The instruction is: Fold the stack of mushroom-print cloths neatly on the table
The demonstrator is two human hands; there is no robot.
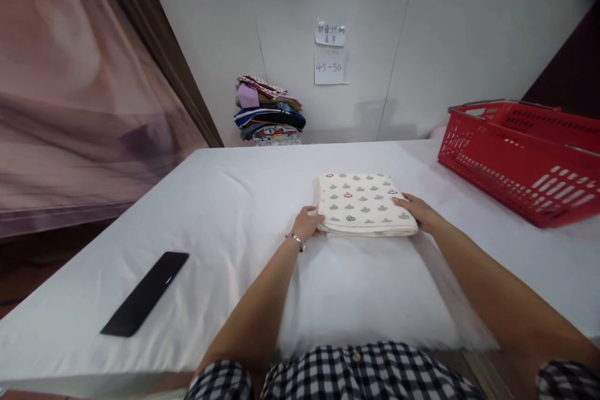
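Cream cloth with small grey, red and green motifs, the folded garment [362, 204] lies flat on the white worktop [225, 212], its long axis running left to right between the two hands. The left hand [307, 224] has its fingers closed on the near left corner; the right hand [419, 211] rests fingers spread on the right edge, apparently squaring the fold. A red basket [520, 156] stands well right of the fingers, a black phone [146, 292] well left, a stack of folded clothes [269, 111] beyond.

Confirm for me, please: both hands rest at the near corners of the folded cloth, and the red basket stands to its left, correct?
Not quite: in the head view the red basket stands to the right of the folded cloth. The left hand and right hand do rest at its near corners.
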